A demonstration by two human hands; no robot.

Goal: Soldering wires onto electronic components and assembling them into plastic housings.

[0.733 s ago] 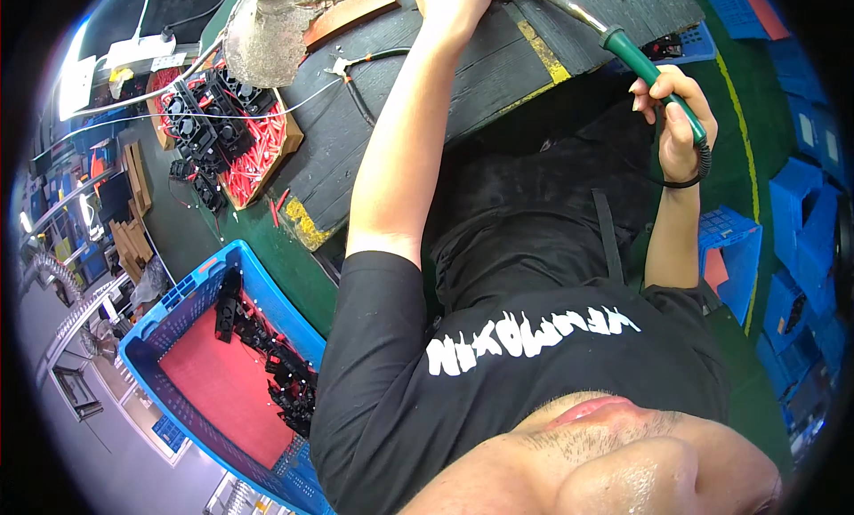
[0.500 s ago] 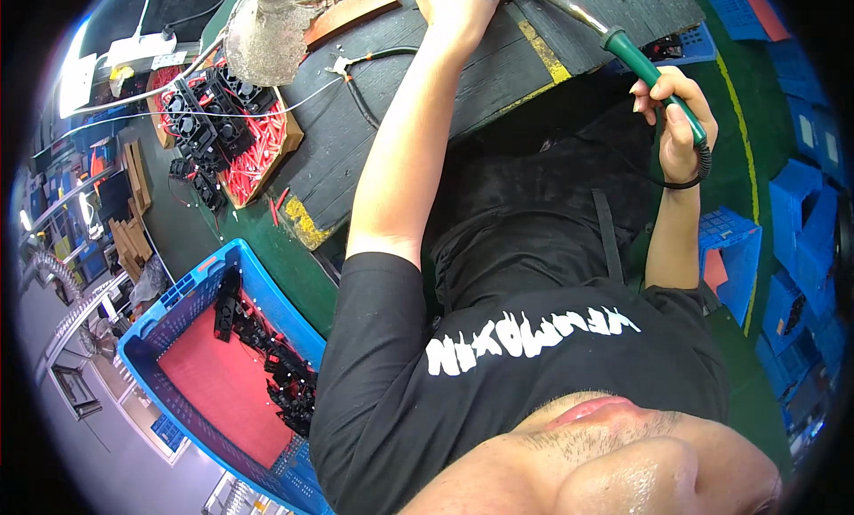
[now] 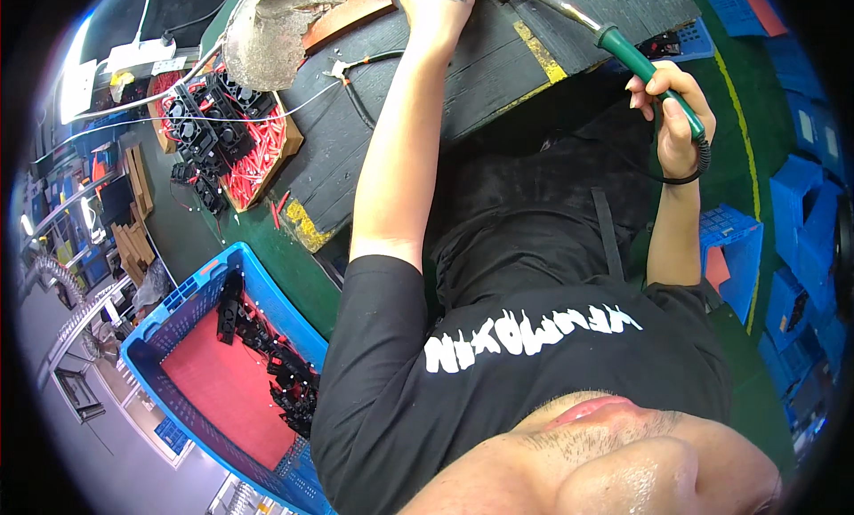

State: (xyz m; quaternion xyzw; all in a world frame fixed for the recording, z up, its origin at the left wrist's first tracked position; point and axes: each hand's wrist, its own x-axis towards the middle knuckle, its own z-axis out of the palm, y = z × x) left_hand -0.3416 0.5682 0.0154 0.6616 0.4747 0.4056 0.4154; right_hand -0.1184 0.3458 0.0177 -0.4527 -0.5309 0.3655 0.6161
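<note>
My right hand [image 3: 678, 124] is closed round the green handle of a soldering iron [image 3: 633, 60]. The iron's metal barrel slants up and left over the dark workbench [image 3: 498, 70], and its tip is cut off by the top edge. Beside that barrel, at the top, my left hand [image 3: 434, 8] reaches over the bench with its back showing. Its fingers run out of the picture, so what they touch is hidden. Left of my left forearm lies a pair of black-handled pliers or cutters [image 3: 349, 70] on the bench.
A cardboard box [image 3: 286, 140] of red sleeves, with black fans [image 3: 200, 124] on it, stands left of the pliers. Below it a blue crate [image 3: 240, 257] holds several black fans on red sheet. A rough grey-brown piece [image 3: 262, 44] lies at the bench's far left. Blue bins [image 3: 805, 204] line the right.
My left hand has moved slightly left. The soldering iron and my right hand have shifted a little left too, with the same hold.
</note>
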